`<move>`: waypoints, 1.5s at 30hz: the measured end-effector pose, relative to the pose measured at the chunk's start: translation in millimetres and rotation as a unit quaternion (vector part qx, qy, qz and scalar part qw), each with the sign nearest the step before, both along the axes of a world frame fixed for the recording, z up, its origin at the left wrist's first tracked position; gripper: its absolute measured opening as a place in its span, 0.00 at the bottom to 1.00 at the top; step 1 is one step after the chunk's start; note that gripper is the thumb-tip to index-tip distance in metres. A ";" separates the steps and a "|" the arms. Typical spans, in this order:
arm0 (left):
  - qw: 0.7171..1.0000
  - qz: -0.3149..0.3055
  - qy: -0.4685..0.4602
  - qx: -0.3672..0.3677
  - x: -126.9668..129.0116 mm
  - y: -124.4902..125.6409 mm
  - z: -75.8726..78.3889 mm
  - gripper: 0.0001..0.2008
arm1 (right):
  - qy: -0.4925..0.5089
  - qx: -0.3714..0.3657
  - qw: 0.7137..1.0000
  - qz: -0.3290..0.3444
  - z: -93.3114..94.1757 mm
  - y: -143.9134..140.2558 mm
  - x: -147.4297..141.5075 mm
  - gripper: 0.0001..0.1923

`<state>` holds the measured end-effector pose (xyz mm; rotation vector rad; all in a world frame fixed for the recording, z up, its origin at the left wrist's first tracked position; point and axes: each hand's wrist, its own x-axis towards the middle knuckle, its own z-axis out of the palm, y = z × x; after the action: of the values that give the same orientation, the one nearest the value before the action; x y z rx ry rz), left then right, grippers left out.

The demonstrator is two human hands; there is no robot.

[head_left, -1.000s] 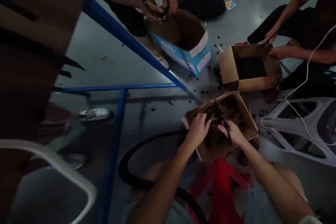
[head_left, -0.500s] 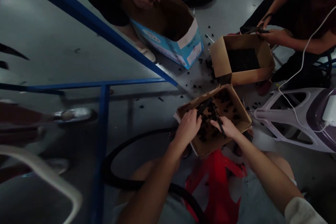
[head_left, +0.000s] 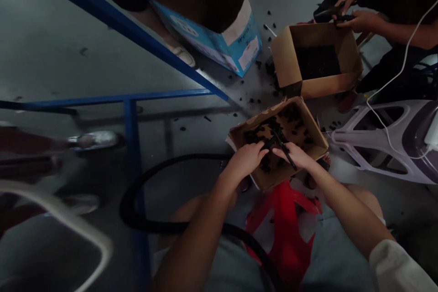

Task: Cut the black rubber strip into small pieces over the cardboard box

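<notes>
Both hands slid closer together over the cardboard box since a second ago. Left hand fingers curl on small black pieces; right hand grips a thin black tool. I'd work low inside the box so bits don't spill on the floor.

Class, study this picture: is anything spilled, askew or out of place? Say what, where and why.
Yes. Small black pieces lie scattered on the grey floor between the blue box and the two cardboard boxes, outside them. The near box, which both hands reach into, sits tilted on a red stool.
</notes>
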<state>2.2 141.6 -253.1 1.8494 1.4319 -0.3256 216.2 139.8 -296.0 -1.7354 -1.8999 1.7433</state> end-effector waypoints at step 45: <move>0.994 -0.001 0.042 0.100 -8.3 1.7 4.6 0.08 | 0.059 -0.239 0.966 -0.076 2.6 -9.5 -3.3 0.31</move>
<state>-6.1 143.2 -248.5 2.0170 1.5679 -0.2715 212.8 130.3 -293.5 -1.7934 -1.3307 2.3188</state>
